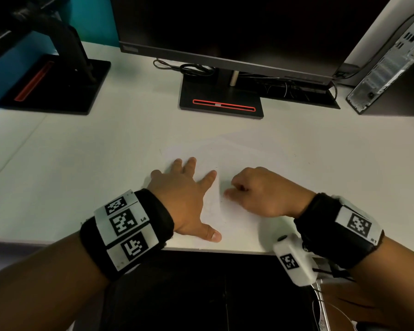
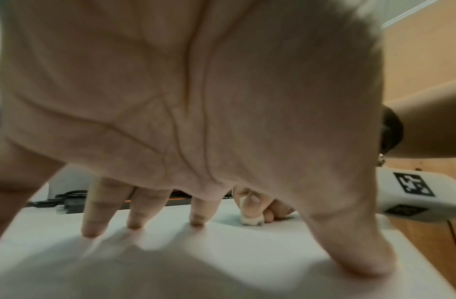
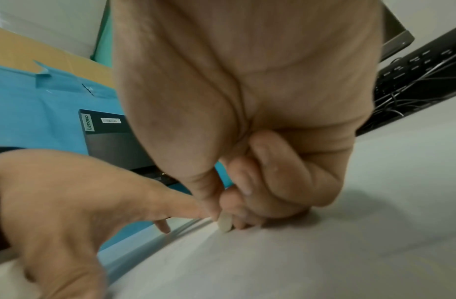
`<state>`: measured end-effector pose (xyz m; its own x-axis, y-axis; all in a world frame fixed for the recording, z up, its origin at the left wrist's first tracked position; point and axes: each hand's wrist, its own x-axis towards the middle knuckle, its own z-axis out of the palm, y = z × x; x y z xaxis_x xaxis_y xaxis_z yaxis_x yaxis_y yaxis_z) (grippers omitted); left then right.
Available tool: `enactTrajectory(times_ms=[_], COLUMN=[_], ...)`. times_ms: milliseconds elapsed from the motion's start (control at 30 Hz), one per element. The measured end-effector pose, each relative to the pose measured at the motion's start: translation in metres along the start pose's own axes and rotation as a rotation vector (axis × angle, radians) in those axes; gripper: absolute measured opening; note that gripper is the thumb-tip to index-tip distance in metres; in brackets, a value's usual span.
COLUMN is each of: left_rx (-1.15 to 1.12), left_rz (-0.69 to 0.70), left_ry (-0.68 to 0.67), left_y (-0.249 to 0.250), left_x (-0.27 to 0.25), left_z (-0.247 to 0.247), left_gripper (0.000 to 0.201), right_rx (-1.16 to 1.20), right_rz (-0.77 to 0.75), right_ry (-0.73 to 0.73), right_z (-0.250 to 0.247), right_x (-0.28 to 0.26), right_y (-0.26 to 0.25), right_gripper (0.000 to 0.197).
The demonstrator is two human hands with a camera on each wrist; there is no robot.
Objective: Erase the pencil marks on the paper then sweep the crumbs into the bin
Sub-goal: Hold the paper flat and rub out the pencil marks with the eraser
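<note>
A white sheet of paper (image 1: 237, 161) lies on the white desk (image 1: 81, 163) near its front edge, with faint pencil lines (image 1: 212, 206) between my hands. My left hand (image 1: 189, 187) is spread flat on the paper's left part, fingertips (image 2: 196, 221) and thumb pressing it down. To its right, my right hand (image 1: 261, 189) is curled and pinches a small white eraser (image 2: 251, 219) between thumb and fingers. The eraser's (image 3: 225, 223) lower end touches the paper. In the head view the eraser is hidden under the hand. No bin shows.
A monitor stand (image 1: 221, 101) with a red slot stands behind the paper, under a dark monitor (image 1: 237, 27). A second black stand (image 1: 55, 84) is at the back left. A computer tower (image 1: 392, 65) and cables (image 1: 191, 68) occupy the back right. The desk's front edge (image 1: 213, 250) runs below my hands.
</note>
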<state>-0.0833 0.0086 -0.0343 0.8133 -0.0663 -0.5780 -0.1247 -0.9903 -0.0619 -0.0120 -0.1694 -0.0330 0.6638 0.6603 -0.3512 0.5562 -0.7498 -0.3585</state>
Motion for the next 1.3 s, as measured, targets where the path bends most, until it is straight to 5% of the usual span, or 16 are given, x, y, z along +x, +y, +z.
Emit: enactTrajectory(times_ms=[233, 400, 567, 733, 900, 1067, 1200, 1300], left_rx=[0.061, 0.082, 0.077, 0.077, 0.083, 0.078, 0.08, 0.074], left_rz=[0.012, 0.005, 0.001, 0.005, 0.003, 0.011, 0.006, 0.005], left_ry=[0.016, 0.007, 0.013, 0.015, 0.001, 0.016, -0.003, 0.001], left_y=[-0.008, -0.006, -0.006, -0.006, -0.005, -0.006, -0.005, -0.006], left_x=[-0.003, -0.001, -0.002, -0.001, -0.003, -0.001, -0.003, -0.004], left_z=[-0.001, 0.003, 0.002, 0.003, 0.002, 0.003, 0.002, 0.002], left_gripper=[0.12, 0.126, 0.127, 0.126, 0.127, 0.125, 0.125, 0.125], right_rx=[0.042, 0.003, -0.024, -0.015, -0.028, 0.009, 0.03, 0.0], right_rz=[0.022, -0.089, 0.024, -0.087, 0.023, -0.111, -0.003, -0.063], right_ry=[0.016, -0.111, 0.045, -0.088, 0.061, -0.065, 0.018, 0.023], right_z=[0.003, 0.016, -0.002, 0.015, 0.001, 0.02, 0.004, 0.013], right_x=[-0.004, -0.015, 0.001, -0.011, 0.005, -0.009, 0.004, 0.0], right_y=[-0.004, -0.027, -0.008, -0.028, -0.011, -0.033, -0.018, -0.029], right_gripper=[0.046, 0.045, 0.045, 0.044, 0.044, 0.043, 0.045, 0.042])
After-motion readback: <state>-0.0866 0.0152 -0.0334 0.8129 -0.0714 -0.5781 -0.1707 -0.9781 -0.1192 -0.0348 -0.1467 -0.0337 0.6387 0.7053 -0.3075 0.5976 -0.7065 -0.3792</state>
